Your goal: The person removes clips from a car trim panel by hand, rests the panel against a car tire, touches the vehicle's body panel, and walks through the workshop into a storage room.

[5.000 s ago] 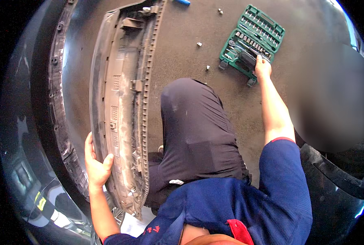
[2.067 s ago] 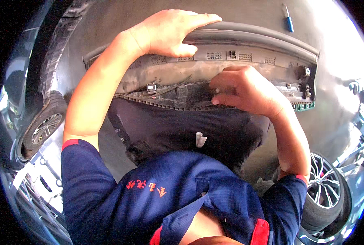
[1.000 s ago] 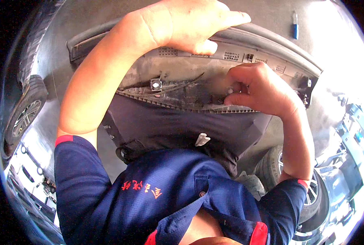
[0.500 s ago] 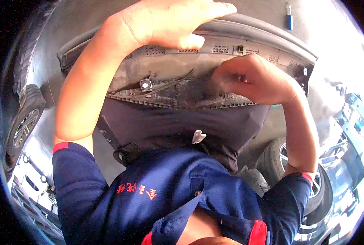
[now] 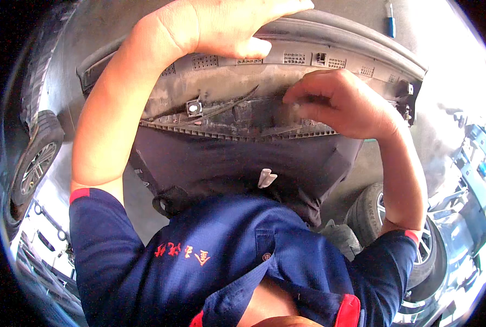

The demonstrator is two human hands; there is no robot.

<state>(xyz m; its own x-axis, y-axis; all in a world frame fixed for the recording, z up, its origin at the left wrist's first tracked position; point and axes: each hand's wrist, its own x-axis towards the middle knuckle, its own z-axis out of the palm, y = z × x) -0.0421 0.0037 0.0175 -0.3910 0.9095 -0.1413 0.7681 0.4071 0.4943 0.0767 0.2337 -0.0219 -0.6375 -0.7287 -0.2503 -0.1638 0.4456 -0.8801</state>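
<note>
Across the person's lap lies a long grey plastic bumper panel, its long axis running left to right, inner side turned up so the ribs and clip slots show. Over the panel's far upper edge the left hand is draped, fingers spread and curled over the rim, pressing it steady. Nearer the panel's middle, the right hand has its fingers bunched narrow, tips pinched together against the dirty inner face just above the toothed lower edge; whether they grip something small there I cannot tell. So the right hand is the one at the work point, the left well off toward the panel's upper left. A small square clip sits on the inner face left of the right hand, apart from it. Beyond the panel's far rim a blue-handled screwdriver lies on the floor. Car wheels stand either side: one tyre off the panel's left end, another tyre under the right elbow, leaving little room there.
</note>
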